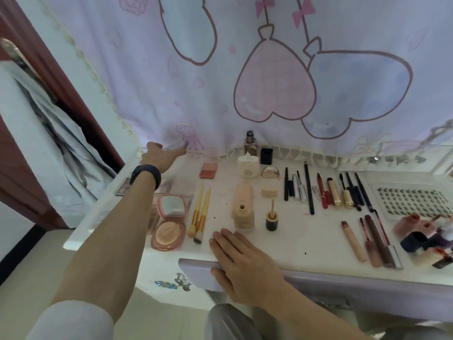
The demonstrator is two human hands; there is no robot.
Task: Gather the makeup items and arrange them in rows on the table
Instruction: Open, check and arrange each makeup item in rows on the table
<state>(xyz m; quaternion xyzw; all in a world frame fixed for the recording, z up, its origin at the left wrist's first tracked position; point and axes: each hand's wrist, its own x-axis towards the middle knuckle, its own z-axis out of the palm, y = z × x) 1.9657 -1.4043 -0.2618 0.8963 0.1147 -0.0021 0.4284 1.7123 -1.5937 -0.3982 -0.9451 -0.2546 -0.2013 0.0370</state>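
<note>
Makeup items (308, 187) lie in rows on the white worktop (306, 238). At its near edge the right hand (242, 261) rests flat, fingers straight. Beyond sit an open powder compact (169, 224) and two brushes (199, 214). Farthest, the left hand (159, 154) pinches a blurred silvery stick (175, 145) by the curtain (220, 82).

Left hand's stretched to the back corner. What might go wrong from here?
The left hand, gripping a silvery stick, has its forearm close beside the open compact; drawing back low may knock it. The right hand lies flat near the uncapped beige bottle; a nudge could tip it.
</note>
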